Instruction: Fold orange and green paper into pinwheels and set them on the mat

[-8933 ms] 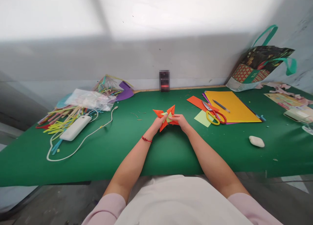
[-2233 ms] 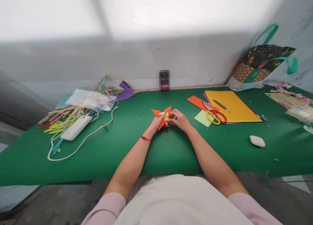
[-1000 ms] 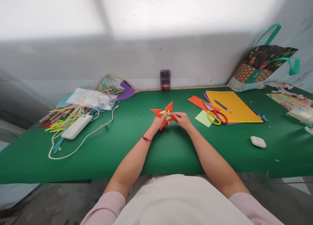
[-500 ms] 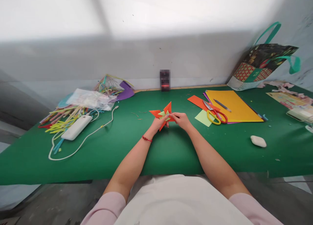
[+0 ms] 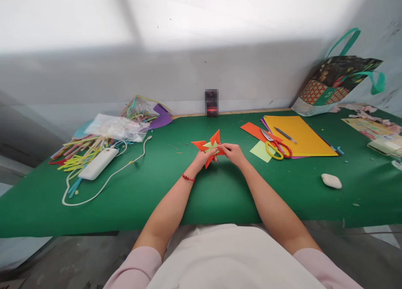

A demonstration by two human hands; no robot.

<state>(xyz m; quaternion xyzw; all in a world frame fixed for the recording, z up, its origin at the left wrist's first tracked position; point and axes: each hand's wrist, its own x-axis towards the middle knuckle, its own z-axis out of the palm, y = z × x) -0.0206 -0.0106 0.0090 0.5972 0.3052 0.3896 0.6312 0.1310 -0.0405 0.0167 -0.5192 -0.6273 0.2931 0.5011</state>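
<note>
A folded paper pinwheel (image 5: 216, 137), orange with a light green centre, is held above the green table (image 5: 220, 197). My left hand (image 5: 202, 160) grips it from the lower left, its thumb lying across the green centre. My right hand (image 5: 233, 152) pinches the right-hand orange point, which is mostly covered by the fingers. Orange points stick out at the left, top and bottom. Right of my hands lie an orange paper strip (image 5: 251, 130), a light green paper piece (image 5: 260, 152) and scissors (image 5: 278, 149) with red and yellow handles.
Yellow paper sheets (image 5: 304, 140) carry a grey pen (image 5: 285, 135). A white rounded object (image 5: 331, 180) lies front right, with a patterned bag (image 5: 333, 86) behind. At left are a white power bank (image 5: 99, 163), its cable (image 5: 106, 186) and coloured paper strips (image 5: 75, 159). A blurred dark phone-like object (image 5: 212, 103) stands at the wall.
Almost nothing differs. Both hands keep their hold on the paper pinwheel, and my left thumb has shifted slightly, so a bit more of the green centre shows.
</note>
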